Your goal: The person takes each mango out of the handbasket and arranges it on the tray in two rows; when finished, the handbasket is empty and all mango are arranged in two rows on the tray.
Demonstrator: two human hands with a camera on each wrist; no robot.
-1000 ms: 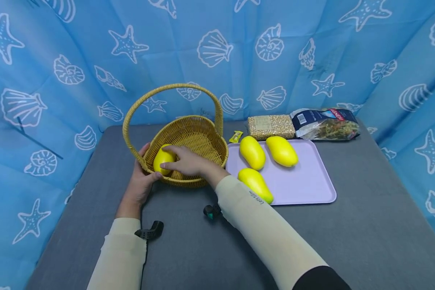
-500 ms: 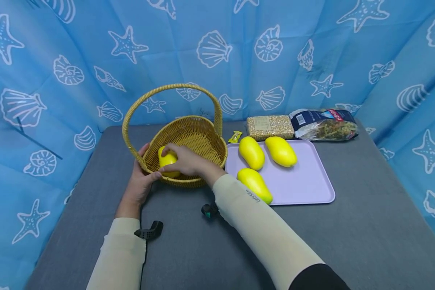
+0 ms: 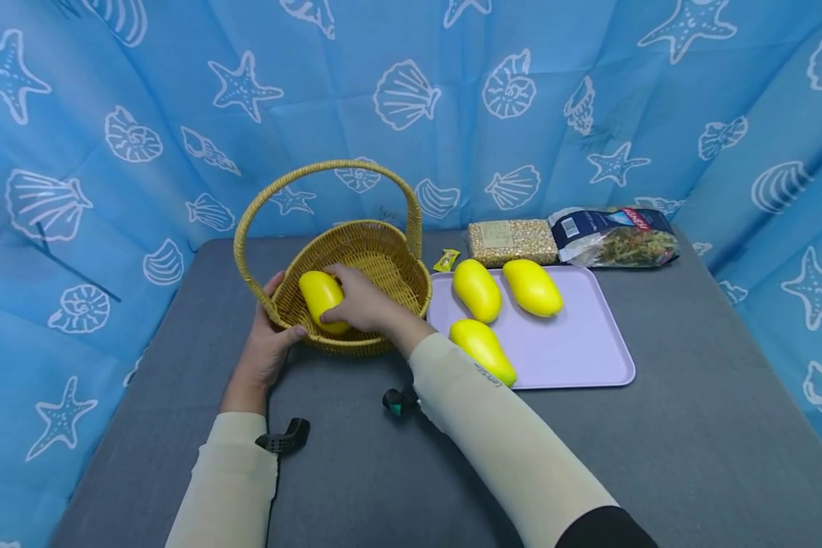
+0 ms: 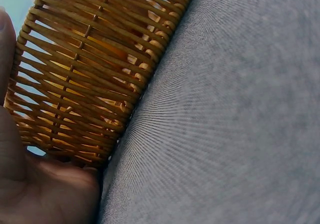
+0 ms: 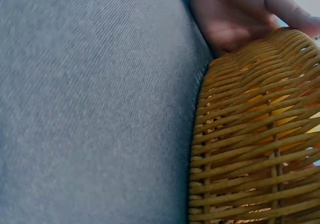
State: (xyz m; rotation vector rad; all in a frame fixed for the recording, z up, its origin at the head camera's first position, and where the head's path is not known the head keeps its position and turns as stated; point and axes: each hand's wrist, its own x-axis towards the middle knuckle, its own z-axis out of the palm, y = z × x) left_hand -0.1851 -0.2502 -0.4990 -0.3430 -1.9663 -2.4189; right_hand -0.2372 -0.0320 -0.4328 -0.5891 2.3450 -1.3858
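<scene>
In the head view, a yellow mango (image 3: 320,293) lies inside the left part of a wicker basket (image 3: 349,347) with a tall arched handle. My right hand (image 3: 366,301) reaches over the front rim and holds the mango from its right side, thumb toward the near end. The far fingertips are partly hidden. My left hand (image 3: 266,352) grips the basket's left end, thumb over the rim and the other fingers outside. The left wrist view has the woven wall (image 4: 90,64) close up beside the left hand (image 4: 45,189). Yellow shows through the weave (image 5: 270,119) in the right wrist view.
Right of the basket, a lilac tray (image 3: 568,350) carries three yellow mangoes (image 3: 478,291). Behind it lie a small yellow packet (image 3: 446,259), a bag of pale grains (image 3: 514,240) and a dark-blue food bag (image 3: 616,237). A blue shell-print curtain (image 3: 411,137) borders the grey table.
My right hand has shifted slightly right in the basket. The mango has moved a little right and turned, so more of its length shows. My left hand stays at the rim.
</scene>
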